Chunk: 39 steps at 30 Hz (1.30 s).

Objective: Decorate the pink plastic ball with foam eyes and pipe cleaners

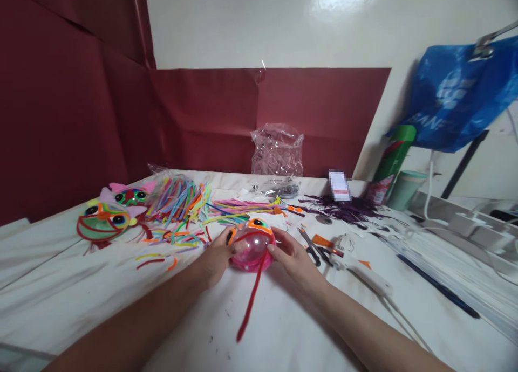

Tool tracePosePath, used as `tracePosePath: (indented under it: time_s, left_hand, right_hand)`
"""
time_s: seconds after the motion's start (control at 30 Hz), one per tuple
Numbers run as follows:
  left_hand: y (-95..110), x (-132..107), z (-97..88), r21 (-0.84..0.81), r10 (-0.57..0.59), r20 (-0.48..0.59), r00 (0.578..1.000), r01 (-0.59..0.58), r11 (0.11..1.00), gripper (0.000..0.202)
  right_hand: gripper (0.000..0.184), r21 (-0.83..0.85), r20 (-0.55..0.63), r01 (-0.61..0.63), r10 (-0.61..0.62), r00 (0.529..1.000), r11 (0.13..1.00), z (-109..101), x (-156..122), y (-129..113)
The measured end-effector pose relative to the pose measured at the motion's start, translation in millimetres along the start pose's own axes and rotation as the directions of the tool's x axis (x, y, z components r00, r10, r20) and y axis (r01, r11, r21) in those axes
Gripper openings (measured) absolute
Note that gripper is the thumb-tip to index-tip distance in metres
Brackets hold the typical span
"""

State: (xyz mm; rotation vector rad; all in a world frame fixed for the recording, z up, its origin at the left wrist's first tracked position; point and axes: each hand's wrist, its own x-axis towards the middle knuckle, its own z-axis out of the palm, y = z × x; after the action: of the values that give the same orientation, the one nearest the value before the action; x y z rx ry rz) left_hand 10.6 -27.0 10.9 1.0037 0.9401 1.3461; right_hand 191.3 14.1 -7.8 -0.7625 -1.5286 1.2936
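Note:
Between my hands, just above the white table, is a clear pink plastic ball craft with an orange-rimmed eye on top. My left hand grips its left side, thumb on the clear shell. On the right side my right hand holds it, thumb and fingers pressed near a red pipe cleaner. That pipe cleaner runs across the ball and its loose end hangs down toward me. Scissors and a white glue gun lie to the right of my right hand.
Two finished-looking animal crafts stand at the left. Bundles of coloured pipe cleaners lie behind my left hand, with purple strands at the back right. A clear plastic bag, a phone, a green spray can and a cup are farther back.

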Motion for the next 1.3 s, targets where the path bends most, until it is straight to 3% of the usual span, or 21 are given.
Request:
tracePosePath:
  time_s: [0.13, 0.2, 0.3, 0.37, 0.53, 0.7, 0.8, 0.97, 1.13, 1.3]
  left_hand:
    - [-5.8, 2.4, -4.5, 0.063, 0.083, -0.022, 0.996, -0.081, 0.995, 0.048]
    - [-5.5, 3.2, -6.2, 0.079, 0.147, 0.034, 0.989, -0.149, 0.986, 0.05]
    - [-3.3, 2.3, -6.1, 0.017, 0.174, 0.177, 0.969, -0.18, 0.984, 0.079]
    - [-4.1, 0.1, -3.9, -0.026, 0.207, 0.208, 0.956, -0.206, 0.978, 0.101]
    - [-12.6, -5.6, 4.3, 0.058, 0.316, 0.095, 0.944, -0.322, 0.945, 0.114]
    - [-14.5, -0.8, 7.0, 0.26, 0.379, -0.08, 0.922, -0.347, 0.901, 0.099]
    - [-14.2, 3.3, 5.9, 0.27, 0.399, -0.133, 0.907, -0.354, 0.895, 0.091]
    - [-16.9, 5.0, 1.4, 0.178, 0.341, -0.094, 0.935, -0.321, 0.93, 0.104]
    - [-17.7, -1.7, 3.1, 0.131, 0.353, -0.004, 0.935, -0.35, 0.928, 0.118]
    - [-8.6, -9.4, 14.2, 0.135, 0.337, -0.047, 0.94, -0.328, 0.935, 0.124]
  right_hand:
    - [0.051, 0.014, 0.015, 0.01, -0.01, 1.0, 1.0, 0.0, -1.8, 0.9]
    - [0.048, 0.042, 0.015, -0.002, 0.001, 1.0, 0.999, -1.1, -1.3, 1.3]
    - [0.042, 0.122, 0.034, 0.01, -0.014, 0.999, 0.992, -3.7, 0.8, -0.7]
    - [0.039, 0.173, 0.048, 0.019, -0.027, 0.998, 0.985, -4.6, 1.8, -3.3]
    - [0.038, 0.174, 0.02, 0.053, -0.057, 0.998, 0.983, 1.9, -1.8, -8.4]
    - [0.04, 0.194, -0.019, 0.058, -0.055, 0.998, 0.979, 13.5, -6.4, -8.3]
    - [0.038, 0.242, -0.027, -0.005, 0.012, 1.0, 0.97, 16.6, -5.9, -6.3]
    - [0.037, 0.286, -0.057, -0.104, 0.125, 0.99, 0.953, 22.7, -7.3, -5.7]
    - [0.043, 0.253, -0.131, -0.051, 0.087, 0.988, 0.966, 32.6, -13.7, -8.5]
    - [0.046, 0.227, -0.126, -0.048, 0.078, 0.989, 0.973, 35.2, -15.7, -6.6]
